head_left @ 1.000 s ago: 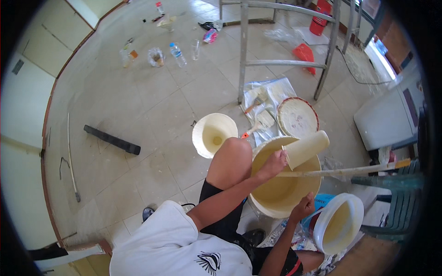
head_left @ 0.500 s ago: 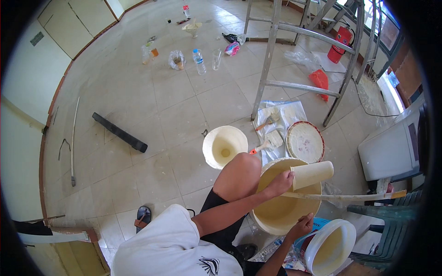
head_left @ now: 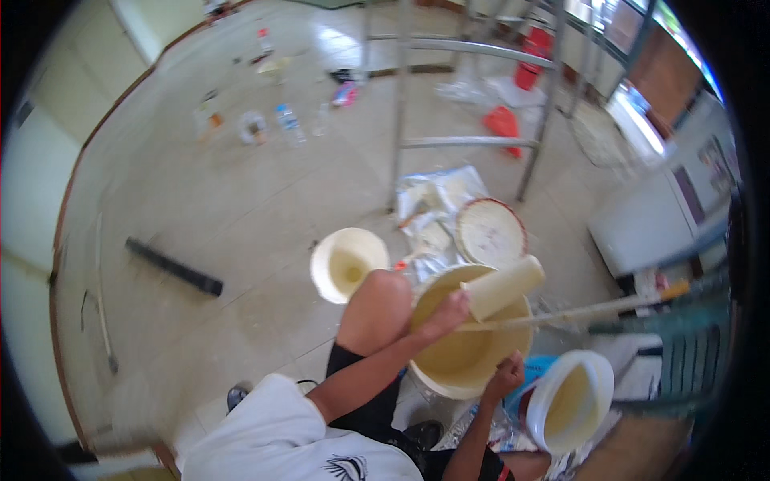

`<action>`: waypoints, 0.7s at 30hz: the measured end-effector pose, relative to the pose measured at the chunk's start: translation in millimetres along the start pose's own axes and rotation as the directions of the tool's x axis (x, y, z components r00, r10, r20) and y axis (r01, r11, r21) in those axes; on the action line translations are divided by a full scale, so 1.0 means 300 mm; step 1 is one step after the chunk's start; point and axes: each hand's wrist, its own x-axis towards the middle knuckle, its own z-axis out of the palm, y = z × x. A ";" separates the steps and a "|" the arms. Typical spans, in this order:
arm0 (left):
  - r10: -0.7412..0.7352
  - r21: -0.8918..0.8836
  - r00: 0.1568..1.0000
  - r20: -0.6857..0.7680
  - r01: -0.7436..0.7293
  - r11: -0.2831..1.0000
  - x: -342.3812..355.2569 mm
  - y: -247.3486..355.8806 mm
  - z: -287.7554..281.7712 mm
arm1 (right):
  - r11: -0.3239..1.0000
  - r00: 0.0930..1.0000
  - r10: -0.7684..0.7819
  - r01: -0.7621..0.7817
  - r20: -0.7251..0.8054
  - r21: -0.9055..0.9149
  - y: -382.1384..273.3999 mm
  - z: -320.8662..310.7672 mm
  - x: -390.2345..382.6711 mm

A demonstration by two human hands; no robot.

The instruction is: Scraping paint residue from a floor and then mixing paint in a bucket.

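Observation:
My left hand [head_left: 449,311] grips the near end of a cream, paint-coated cylindrical cup [head_left: 507,289]. The cup lies tilted on its side over the mouth of a large cream bucket [head_left: 437,379], its far end pointing right. Over the bucket's right edge, my right hand [head_left: 507,373] is closed; whatever its fingers may hold is hidden. A long pale stick [head_left: 573,311] reaches across the bucket's rim and out to the right, just below the cup. Beside my right forearm stands a white pail [head_left: 603,377] with cream coating inside, tipped toward me.
A smaller cream bucket [head_left: 321,272] stands left of my knee. Paint brushes [head_left: 433,238] and a round paint-smeared lid [head_left: 492,232] lie on plastic sheeting beyond. A metal ladder [head_left: 473,143] rises behind them. A black bar [head_left: 172,266] lies on the floor at left.
The view has swung to the right, so the scene sits farther left and looks blurred. My hands and the cup keep nearly the same place over the bucket.

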 end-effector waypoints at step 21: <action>-0.458 -0.093 0.877 0.141 0.473 0.876 0.002 0.083 -0.026 | 0.998 0.999 0.038 -0.037 -0.021 0.041 -0.011 0.007 0.008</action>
